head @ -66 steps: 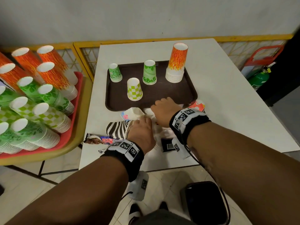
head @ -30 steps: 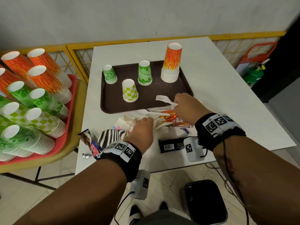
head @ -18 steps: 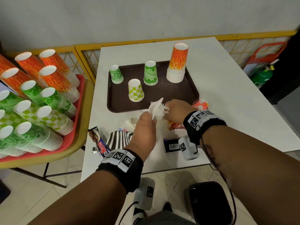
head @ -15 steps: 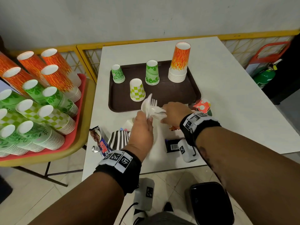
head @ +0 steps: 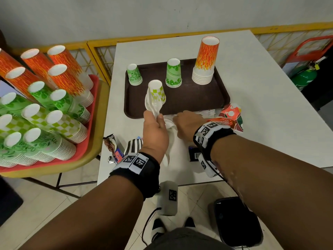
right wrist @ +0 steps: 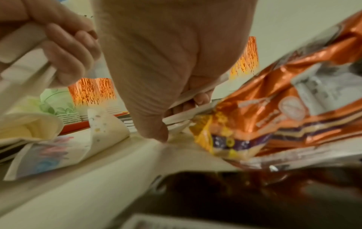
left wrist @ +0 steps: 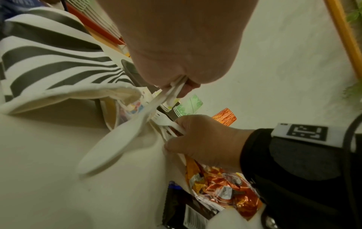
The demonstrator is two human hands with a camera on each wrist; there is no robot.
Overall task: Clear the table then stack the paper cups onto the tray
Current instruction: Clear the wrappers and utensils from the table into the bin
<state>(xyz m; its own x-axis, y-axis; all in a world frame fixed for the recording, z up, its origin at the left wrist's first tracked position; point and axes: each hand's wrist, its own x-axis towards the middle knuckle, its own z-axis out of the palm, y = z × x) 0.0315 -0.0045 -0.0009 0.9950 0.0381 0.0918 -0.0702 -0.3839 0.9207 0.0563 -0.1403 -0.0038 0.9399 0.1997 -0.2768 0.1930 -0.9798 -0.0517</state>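
A dark brown tray point(head: 189, 100) on the white table point(head: 270, 123) carries two green cups point(head: 134, 74), point(head: 173, 73), a checkered cup point(head: 157, 92) and a tall orange cup stack point(head: 205, 60). My left hand point(head: 155, 117) is raised at the tray's front edge, gripping a bundle of white plastic cutlery point(head: 151, 103); its spoon point(left wrist: 117, 139) hangs below in the left wrist view. My right hand point(head: 180, 120) lies on the table just right of it, fingers pinching white plastic forks point(head: 207, 111), whose handles point(right wrist: 195, 94) show in the right wrist view.
Litter lies along the table's near edge: an orange foil wrapper point(head: 223, 121), a red and green wrapper point(head: 232, 114), a chocolate bar wrapper point(head: 115, 150), zebra-striped paper point(head: 133, 147), a black packet point(head: 194, 154). A red tray point(head: 90, 123) of cup stacks stands left. A black bin point(head: 237, 221) sits below.
The right hand has left the cutlery bundle and dropped to the table onto the forks at the tray's front edge. The left hand keeps the bundle raised.
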